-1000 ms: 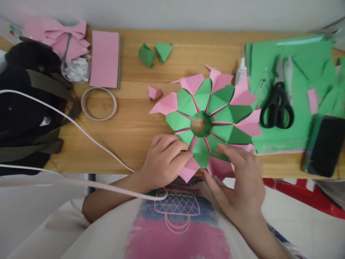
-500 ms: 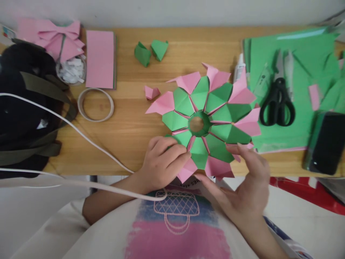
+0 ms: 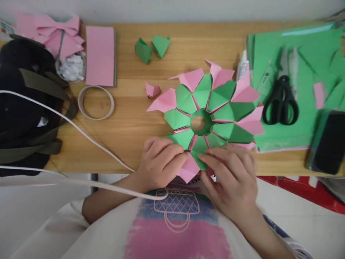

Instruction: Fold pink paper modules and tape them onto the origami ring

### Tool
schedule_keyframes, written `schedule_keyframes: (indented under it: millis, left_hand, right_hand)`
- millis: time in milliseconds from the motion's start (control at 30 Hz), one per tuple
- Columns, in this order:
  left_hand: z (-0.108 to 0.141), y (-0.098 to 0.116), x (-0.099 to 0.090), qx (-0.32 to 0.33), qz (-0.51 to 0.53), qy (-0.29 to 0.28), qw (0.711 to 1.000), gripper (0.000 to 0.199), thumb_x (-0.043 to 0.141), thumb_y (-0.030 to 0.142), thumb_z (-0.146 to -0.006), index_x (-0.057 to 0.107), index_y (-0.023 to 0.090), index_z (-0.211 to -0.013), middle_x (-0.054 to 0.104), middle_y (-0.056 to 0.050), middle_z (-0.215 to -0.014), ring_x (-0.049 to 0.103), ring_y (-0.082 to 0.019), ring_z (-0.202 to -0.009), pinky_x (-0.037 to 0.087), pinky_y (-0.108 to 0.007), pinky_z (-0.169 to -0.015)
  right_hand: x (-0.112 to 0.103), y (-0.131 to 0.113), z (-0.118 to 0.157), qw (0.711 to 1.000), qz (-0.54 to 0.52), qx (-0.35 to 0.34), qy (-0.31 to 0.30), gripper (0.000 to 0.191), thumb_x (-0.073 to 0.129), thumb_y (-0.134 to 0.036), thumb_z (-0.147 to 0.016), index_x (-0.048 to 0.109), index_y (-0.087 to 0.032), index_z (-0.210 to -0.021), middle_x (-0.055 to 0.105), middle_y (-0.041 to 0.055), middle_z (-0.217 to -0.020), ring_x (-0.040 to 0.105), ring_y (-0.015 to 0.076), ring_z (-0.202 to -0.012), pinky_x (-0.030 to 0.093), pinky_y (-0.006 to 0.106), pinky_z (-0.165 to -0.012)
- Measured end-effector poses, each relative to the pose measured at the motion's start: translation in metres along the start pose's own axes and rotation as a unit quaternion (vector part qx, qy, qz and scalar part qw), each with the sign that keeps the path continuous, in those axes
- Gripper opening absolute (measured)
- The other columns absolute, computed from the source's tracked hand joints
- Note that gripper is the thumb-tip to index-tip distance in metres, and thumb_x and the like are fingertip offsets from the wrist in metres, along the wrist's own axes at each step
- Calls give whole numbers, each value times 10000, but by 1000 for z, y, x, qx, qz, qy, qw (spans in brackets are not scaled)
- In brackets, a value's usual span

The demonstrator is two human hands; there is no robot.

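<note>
A ring-shaped paper flower (image 3: 202, 86) of green folded petals and pink pointed tips lies at the front of the table, a round hole in its middle. My left hand (image 3: 162, 162) is closed on its lower left edge, fingers pinching near a pink tip. With thumb and fingers, my right hand (image 3: 232, 176) grips a green petal at the near edge, covering the lower right part of the flower. Two green folded pieces (image 3: 143, 50) and a small pink folded piece (image 3: 152, 90) lie beyond it.
On the left are a tape roll (image 3: 111, 104), pink paper stack (image 3: 99, 55), a tub of white scraps (image 3: 71, 67), a black bag (image 3: 21, 118) and white cable (image 3: 88, 135). Rightward lie black scissors (image 3: 280, 102) on green sheets (image 3: 272, 138), a glue bottle (image 3: 242, 66) and a phone (image 3: 327, 142).
My right hand has moved left along the flower's near edge, and its spread fingers have closed on a green petal. My left hand keeps its grip at the lower left.
</note>
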State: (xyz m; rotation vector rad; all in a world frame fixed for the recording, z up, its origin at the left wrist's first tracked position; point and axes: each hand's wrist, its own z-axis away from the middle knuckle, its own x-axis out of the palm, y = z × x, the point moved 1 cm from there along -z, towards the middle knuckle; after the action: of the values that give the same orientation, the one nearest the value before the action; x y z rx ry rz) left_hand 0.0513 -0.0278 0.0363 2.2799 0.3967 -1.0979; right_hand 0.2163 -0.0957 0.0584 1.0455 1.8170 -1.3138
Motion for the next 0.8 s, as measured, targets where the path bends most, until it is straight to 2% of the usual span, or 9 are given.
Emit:
schedule_keyframes:
  millis: [133, 233, 367, 467, 567, 633, 733, 800]
  left_hand:
    - [-1, -2, -1, 35, -18, 19, 999, 51, 680, 151, -796, 651, 193, -805, 677, 16, -716, 562, -159, -740, 404, -323, -686]
    - [0, -4, -1, 60, -20, 35, 997, 61, 644, 133, -818, 641, 185, -785, 671, 25, -681, 561, -142, -685, 400, -315, -659]
    - [2, -5, 1, 68, 0, 21, 997, 103, 591, 117, -845, 624, 178, -768, 680, 12, -681, 565, -140, -641, 404, -323, -624]
    - [4, -5, 2, 71, 8, 31, 997, 120, 574, 109, -852, 625, 170, -762, 685, 2, -675, 569, -143, -637, 401, -329, -612]
    - [7, -6, 0, 90, 16, -8, 996, 52, 605, 140, -844, 651, 160, -834, 731, -14, -772, 602, -141, -665, 437, -313, -616]
    - [11, -6, -3, 107, 35, -45, 993, 97, 626, 184, -846, 652, 142, -929, 750, -39, -877, 647, -149, -711, 485, -294, -630]
    - [18, -5, -4, 69, 107, -84, 988, 227, 606, 228, -876, 610, 107, -1068, 745, -91, -962, 698, -172, -831, 549, -277, -709]
    - [21, -4, -2, -21, 196, -121, 973, 279, 561, 241, -907, 574, 106, -1151, 746, -88, -937, 707, -163, -840, 565, -258, -736]
  right_hand:
    - [4, -2, -6, 1000, -2, -27, -7, 134, 612, -118, -825, 630, -192, -936, 699, 25, -909, 608, 193, -900, 420, 406, -880]
    - [5, -1, -7, 999, -10, -33, -7, 124, 609, -128, -837, 632, -208, -929, 707, -2, -877, 619, 175, -866, 414, 397, -889]
    - [5, 0, -7, 999, -11, -40, 2, 137, 618, -96, -816, 644, -202, -900, 710, -16, -855, 631, 163, -822, 413, 395, -874]
    - [5, 0, -7, 999, -11, -41, 8, 137, 608, -98, -817, 646, -204, -895, 710, -16, -853, 635, 160, -808, 415, 396, -873]
    - [5, 1, -7, 999, -16, -29, 12, 140, 606, -101, -816, 637, -220, -882, 713, -21, -853, 639, 152, -805, 414, 389, -879]
    - [4, 1, -7, 999, -23, -26, 14, 148, 610, -90, -807, 634, -214, -884, 714, -10, -850, 642, 155, -800, 414, 390, -872]
    - [3, 3, -6, 999, -33, -27, 13, 153, 604, -80, -804, 636, -195, -899, 713, 11, -849, 644, 163, -792, 414, 396, -858]
    - [2, 3, -6, 999, -33, -28, 10, 151, 607, -82, -801, 638, -192, -900, 715, 15, -850, 647, 168, -791, 415, 396, -852]
